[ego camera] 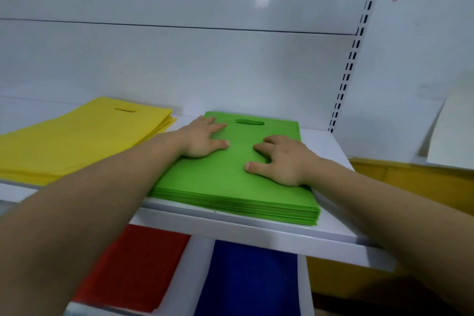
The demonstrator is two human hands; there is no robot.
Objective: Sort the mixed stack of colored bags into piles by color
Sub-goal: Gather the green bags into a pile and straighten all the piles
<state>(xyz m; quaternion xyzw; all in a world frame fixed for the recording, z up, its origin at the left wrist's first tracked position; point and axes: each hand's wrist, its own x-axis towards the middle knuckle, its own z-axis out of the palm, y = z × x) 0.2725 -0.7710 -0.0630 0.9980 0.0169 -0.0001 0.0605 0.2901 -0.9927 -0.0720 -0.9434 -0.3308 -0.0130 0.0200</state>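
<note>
glossy white back panel (179,59) across the whole far side, smooth and reflective, one thin horizontal seam through it. slotted upright (352,59) at its right edge, paired dark slots all the way down. flat white shelf (256,235) below, smooth with a squared front lip, carrying two piles.

yellow pile (77,141) on the far left of that shelf: flat rectangular bags in a matte, non-woven-looking fabric, edges fanned out a little on the right side. green pile (230,185) just to the right, split from the yellow by a strip of bare shelf, same matte stuff, squared up neatly, thin layered edges showing along the near side.

one level down and nearer: blue pile (251,279) on the right, red pile (136,264) on the left, white strip between them. far ends of both hidden under the shelf lip, red also partly behind the left forearm (77,213).

off to the far right, a mustard-yellow board (410,182) with a white sheet (451,136) leaning above it, both blurry.

left hand (202,140) palm down on the far left corner of the top green bag, fingers spread and fairly straight, pinching nothing. right hand (279,159) palm down right of centre, fingers spread and slightly bent, thumb pointing left, just resting there. oval handle cutout (249,122) uncovered, a bit beyond both sets of fingertips.
</note>
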